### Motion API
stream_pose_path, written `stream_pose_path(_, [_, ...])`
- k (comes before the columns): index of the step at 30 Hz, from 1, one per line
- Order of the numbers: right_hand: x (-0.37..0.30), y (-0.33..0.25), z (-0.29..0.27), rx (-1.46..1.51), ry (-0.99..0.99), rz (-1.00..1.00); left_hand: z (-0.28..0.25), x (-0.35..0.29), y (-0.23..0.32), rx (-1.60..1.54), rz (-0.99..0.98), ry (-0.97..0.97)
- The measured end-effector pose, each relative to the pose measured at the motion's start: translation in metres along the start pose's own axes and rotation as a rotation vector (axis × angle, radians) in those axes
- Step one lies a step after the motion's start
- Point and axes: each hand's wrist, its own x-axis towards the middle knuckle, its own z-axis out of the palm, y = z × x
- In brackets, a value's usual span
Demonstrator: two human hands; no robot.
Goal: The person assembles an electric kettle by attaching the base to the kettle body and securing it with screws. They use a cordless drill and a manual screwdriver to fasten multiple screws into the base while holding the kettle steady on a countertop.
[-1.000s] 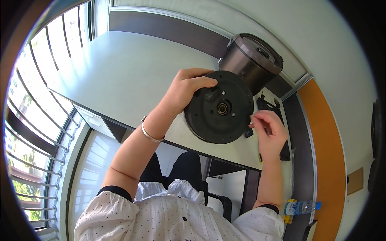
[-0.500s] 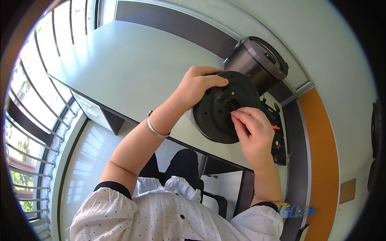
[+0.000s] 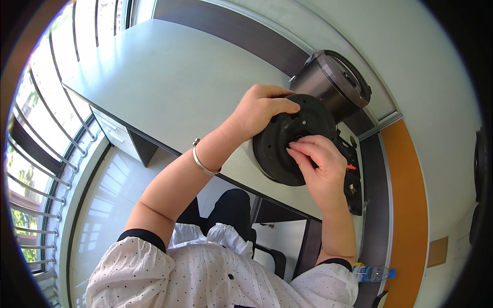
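A round appliance, by its look an electric kettle (image 3: 275,159), is tipped so that its black underside faces me. Small screw holes dot this underside, and a pale side wall shows at its left. My left hand (image 3: 264,108) grips the upper left rim, with the thumb on the black face and the fingers behind. Thumb and fingertips of my right hand (image 3: 321,159) are pinched together over the middle of the underside. Whatever they may hold is too small or hidden to make out. This hand covers most of the ringed centre socket.
Behind the kettle stands a large brown rice cooker (image 3: 331,84) with its lid down. A black tool case (image 3: 353,179) with a red-orange tool (image 3: 351,167) lies to the right on the pale table (image 3: 169,77). A plastic bottle (image 3: 372,273) is at the lower right.
My right fingertips have shifted a little left across the underside and now hide the ringed socket that showed before. My left hand keeps its grip. The whole view has shifted slightly.
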Motion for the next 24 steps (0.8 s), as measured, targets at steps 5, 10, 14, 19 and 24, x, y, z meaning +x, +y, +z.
stream_pose_path(5, [0.002, -0.001, 0.002, -0.019, -0.017, -0.001, 0.000, -0.001, 0.002, 0.011, -0.002, 0.001])
stream_pose_path(10, [-0.001, -0.002, 0.008, -0.063, 0.025, -0.027, 0.000, -0.002, 0.003, -0.003, 0.004, -0.007])
stream_pose_path(14, [-0.006, 0.004, 0.012, -0.081, 0.088, -0.113, 0.002, -0.003, 0.003, 0.009, 0.028, 0.004])
stream_pose_path(19, [-0.006, 0.002, 0.014, -0.072, 0.108, -0.106, 0.000, -0.002, 0.002, 0.011, 0.030, 0.008])
stream_pose_path(24, [-0.009, 0.004, 0.015, -0.104, 0.140, -0.119, 0.000, -0.002, 0.002, 0.007, 0.034, 0.002])
